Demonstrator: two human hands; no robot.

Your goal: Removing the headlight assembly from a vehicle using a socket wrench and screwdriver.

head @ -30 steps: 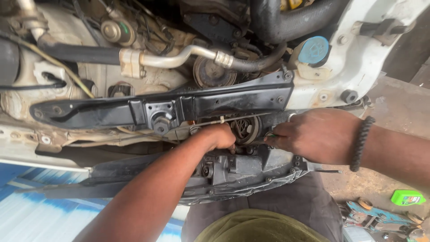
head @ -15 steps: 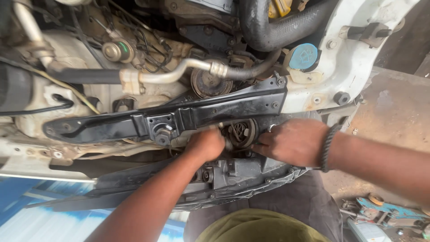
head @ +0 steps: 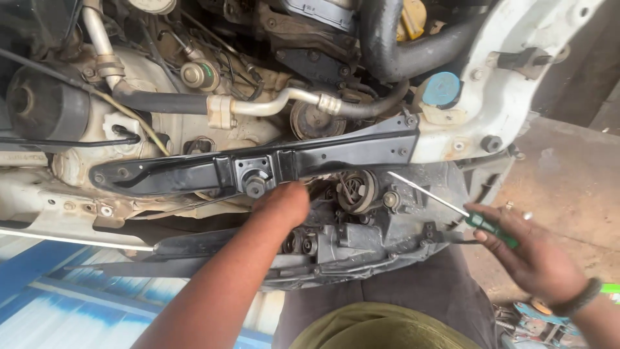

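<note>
**Screwdriver held clear while the front of the engine bay is reached into**

A green-handled screwdriver (head: 492,231) is gripped in the right hand (head: 536,258), fingers closed round the handle, with the slim shaft angled up and to the left. Its tip is seen near a small round fitting (head: 391,200) just beside a ribbed pulley (head: 356,190); whether the tip touches anything cannot be told. The left hand (head: 284,201) is pushed in below the black crossmember (head: 258,165), just beside the latch bolt (head: 255,187) at its middle. Its fingers are hidden behind the metal, so it cannot be told whether anything is held there.

Judged from this view, the work would be done best if the tip were fully seated before any force is applied, with the shaft kept in line with the fastener so that slipping is avoided. The shaft should be kept away from the left hand, which lies near. A steady brace with the left hand against the crossmember would probably help. The silver pipe (head: 278,102) and black hose (head: 387,45) above are well apart from both hands.
</note>
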